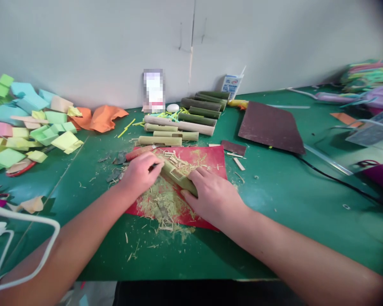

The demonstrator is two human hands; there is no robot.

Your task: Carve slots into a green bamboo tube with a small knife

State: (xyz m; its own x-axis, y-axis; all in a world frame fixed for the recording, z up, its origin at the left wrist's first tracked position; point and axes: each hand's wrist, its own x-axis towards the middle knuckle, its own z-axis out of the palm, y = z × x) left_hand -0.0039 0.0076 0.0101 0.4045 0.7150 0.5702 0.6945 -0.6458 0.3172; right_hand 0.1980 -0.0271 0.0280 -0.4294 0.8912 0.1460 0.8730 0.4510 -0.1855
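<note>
A pale green bamboo tube [170,171] with a rectangular slot cut in its side lies slantwise over a red sheet [215,159]. My right hand [215,193] is wrapped around the tube's near end. At the far end, my left hand [140,174] is closed, fingers curled against the tube; something dark shows between them, too hidden to name. Bamboo shavings and dust [159,204] cover much of the sheet. Just beyond my left hand lies a reddish-brown stick-like piece [138,153], partly hidden, with dark scraps [116,174] beside it.
Several bamboo tubes [181,125] lie in a row behind the sheet. A phone [153,91] and a drink carton [232,85] stand by the wall. Folded coloured papers [28,123] fill the left. To the right are a dark brown sheet [271,127] and a black cable [332,174].
</note>
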